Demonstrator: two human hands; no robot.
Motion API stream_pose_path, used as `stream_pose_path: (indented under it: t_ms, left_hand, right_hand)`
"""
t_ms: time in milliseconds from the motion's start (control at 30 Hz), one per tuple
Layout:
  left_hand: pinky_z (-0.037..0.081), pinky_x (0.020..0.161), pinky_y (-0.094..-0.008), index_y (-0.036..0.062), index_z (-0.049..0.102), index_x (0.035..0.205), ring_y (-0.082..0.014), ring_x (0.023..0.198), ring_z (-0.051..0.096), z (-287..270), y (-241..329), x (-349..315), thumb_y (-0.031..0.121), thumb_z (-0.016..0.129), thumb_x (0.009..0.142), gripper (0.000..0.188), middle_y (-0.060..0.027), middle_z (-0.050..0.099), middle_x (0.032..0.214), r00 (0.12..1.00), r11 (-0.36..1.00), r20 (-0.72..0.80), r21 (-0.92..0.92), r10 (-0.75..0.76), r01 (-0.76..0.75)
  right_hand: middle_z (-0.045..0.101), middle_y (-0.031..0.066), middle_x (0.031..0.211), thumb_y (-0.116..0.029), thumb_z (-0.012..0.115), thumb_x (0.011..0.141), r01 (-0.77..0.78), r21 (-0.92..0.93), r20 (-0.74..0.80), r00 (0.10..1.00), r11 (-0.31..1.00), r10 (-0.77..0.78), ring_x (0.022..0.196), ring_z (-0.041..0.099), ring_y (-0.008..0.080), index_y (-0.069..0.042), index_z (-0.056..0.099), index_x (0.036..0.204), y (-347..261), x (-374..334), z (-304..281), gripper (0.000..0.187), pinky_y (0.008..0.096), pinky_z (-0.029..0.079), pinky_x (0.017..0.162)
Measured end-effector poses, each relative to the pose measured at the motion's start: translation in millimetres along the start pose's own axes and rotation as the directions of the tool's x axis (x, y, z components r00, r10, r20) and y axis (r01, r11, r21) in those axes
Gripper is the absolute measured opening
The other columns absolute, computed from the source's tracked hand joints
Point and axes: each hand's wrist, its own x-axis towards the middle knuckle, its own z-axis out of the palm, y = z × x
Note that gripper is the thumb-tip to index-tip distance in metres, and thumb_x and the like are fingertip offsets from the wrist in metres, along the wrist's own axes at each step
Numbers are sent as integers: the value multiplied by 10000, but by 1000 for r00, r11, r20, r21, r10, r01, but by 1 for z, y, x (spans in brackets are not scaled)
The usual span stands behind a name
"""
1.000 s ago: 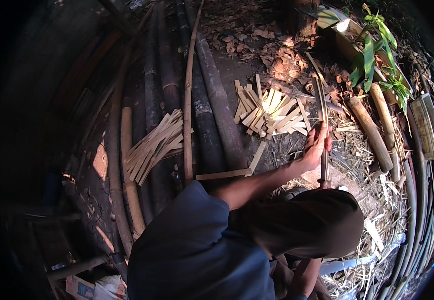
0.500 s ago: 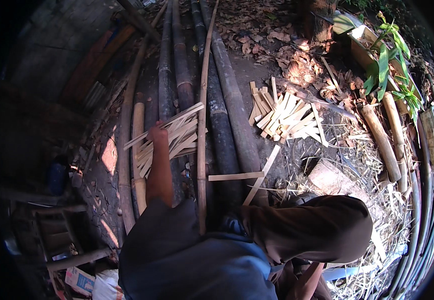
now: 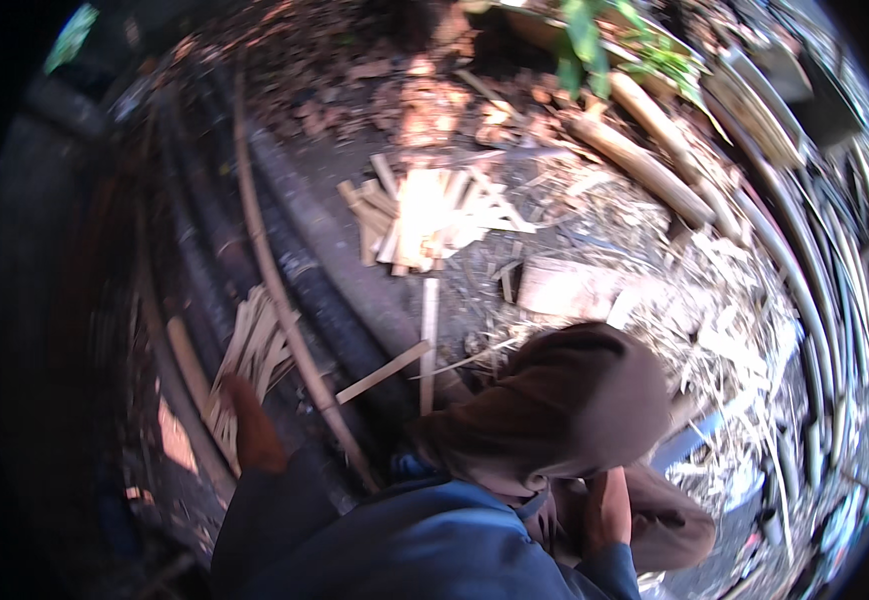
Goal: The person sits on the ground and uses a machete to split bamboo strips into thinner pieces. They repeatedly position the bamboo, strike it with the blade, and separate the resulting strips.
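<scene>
At the far left my left hand point(image 3: 241, 396) reaches down to a bundle of thin, pale bamboo strips point(image 3: 258, 325). Its blurred fingers look closed on strips at the near end. Under that bundle run long dark bamboo poles point(image 3: 300, 262). My right hand point(image 3: 610, 500) is low, between my knees in brown trousers point(image 3: 595, 400). Its fingers are mostly hidden, so I cannot tell what it holds, if anything. Two loose strips lie in the middle: one strip point(image 3: 385, 372) slants across a pole, and another strip point(image 3: 430, 335) points away from me.
Beyond the poles a second heap of short strips point(image 3: 375, 215) catches the sun. A flat wooden block point(image 3: 565, 288) lies among straw-like shavings point(image 3: 725, 310). Thick bamboo pieces point(image 3: 645, 170), long bent poles point(image 3: 805, 270) and a green plant point(image 3: 585, 45) line the right. Dry leaves point(image 3: 355, 90) cover the far ground.
My view has swung to the right, so the scene has shifted left and tilted. My left hand stays at the strip bundle. My right hand and forearm now show more fully between my knees.
</scene>
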Motion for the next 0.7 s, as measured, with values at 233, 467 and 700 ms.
stream_pose_path:
  t_ms: [233, 467, 700]
  left_hand:
    - [499, 835, -475, -50, 554, 1110, -342, 969, 604, -54, 63, -45, 180, 549, 883, 323, -270, 523, 1191, 735, 810, -440, -531, -516, 251]
    - [465, 856, -337, -15, 565, 1217, -225, 945, 575, -115, 292, -218, 74, 428, 942, 320, -129, 614, 1037, 426, -255, -709, -638, 562, -726]
    - [509, 803, -391, -10, 617, 1074, -301, 893, 627, -113, 407, -676, 118, 500, 947, 215, -179, 641, 987, -739, -784, -318, -435, 594, -443]
  right_hand:
    - [626, 260, 1080, -484, 593, 897, -225, 173, 58, 974, 959, 218, 1001, 607, 453, -5, 516, 1138, 7, -17, 20, 542, 495, 497, 868]
    - [487, 308, 1202, -223, 732, 789, -183, 189, -17, 982, 965, 189, 1061, 547, 468, 53, 281, 1355, -1, -27, 29, 775, 498, 484, 883]
    - [580, 291, 1024, -251, 720, 761, -289, 414, -5, 948, 863, 320, 975, 589, 468, 18, 465, 1210, -28, -41, -2, 583, 487, 498, 808]
